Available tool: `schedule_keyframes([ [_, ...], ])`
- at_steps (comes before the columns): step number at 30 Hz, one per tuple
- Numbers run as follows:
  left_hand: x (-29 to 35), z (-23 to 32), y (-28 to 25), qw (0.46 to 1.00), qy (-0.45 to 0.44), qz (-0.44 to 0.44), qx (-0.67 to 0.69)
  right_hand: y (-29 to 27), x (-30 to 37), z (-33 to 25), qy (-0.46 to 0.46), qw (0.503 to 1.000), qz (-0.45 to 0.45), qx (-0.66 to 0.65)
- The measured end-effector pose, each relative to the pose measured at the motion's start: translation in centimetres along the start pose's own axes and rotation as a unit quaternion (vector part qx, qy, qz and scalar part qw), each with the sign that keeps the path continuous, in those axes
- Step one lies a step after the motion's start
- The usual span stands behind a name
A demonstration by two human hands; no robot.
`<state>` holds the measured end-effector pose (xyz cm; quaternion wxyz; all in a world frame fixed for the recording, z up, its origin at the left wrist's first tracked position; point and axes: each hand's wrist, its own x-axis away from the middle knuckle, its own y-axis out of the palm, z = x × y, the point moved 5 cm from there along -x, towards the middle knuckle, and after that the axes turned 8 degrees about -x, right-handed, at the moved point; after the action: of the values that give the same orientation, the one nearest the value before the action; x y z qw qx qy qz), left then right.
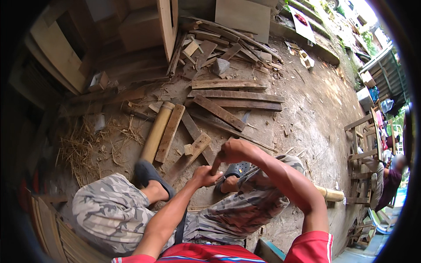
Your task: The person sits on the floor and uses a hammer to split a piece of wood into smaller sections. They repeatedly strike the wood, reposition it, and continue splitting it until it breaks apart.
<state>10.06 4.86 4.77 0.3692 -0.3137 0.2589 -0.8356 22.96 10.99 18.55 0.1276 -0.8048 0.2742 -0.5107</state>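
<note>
A seated person in camouflage trousers works low over bare earth [309,111], both hands meeting between the knees. The left hand [202,176] is nearer, its fingers curled around the near end of a short brown piece [216,163], thumb pointing right. The right hand [238,150], a little farther and to the right, is closed at the far end, wrist bent. The piece slants between them; what it is, and whether it has an edge, I can't tell from here.

From where I stand, handling it well calls for a firm near grip and a straighter right wrist, with the left thumb tucked away from any edge. The dark clogs [154,179] sit on either side of the hands, so any force is best aimed away from feet and shins. Just beyond, a plank with a small block on it [188,150] slopes near the left foot; a bamboo pole [158,131] and another plank [170,133] lie farther left, all easy to knock.
</note>
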Motion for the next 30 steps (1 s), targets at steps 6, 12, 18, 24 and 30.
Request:
schedule_keyframes([
  [6, 1.6, -0.1, 3.5, 0.998, 0.018, 0.051, 0.037, 4.1, 0.0, -0.2, -0.053, 0.997, 0.03, 0.053],
  [12, 2.2, -2.1, 4.7, 0.998, 0.055, 0.017, -0.035, 8.2, -3.5, -0.4, -0.056, 0.983, -0.071, 0.159],
  [18, 0.9, -4.4, 3.0, 0.997, 0.069, 0.044, -0.001, 8.1, -2.5, -1.6, -0.089, 0.952, -0.103, 0.275],
  [24, -3.9, -6.2, 1.7, 0.984, 0.07, 0.121, -0.106, 8.1, -6.7, 5.7, 0.056, 0.97, 0.035, 0.236],
  [30, -9.1, -9.2, -0.6, 0.966, -0.058, 0.096, -0.232, 7.6, -7.9, 8.6, 0.108, 0.964, 0.109, 0.216],
])
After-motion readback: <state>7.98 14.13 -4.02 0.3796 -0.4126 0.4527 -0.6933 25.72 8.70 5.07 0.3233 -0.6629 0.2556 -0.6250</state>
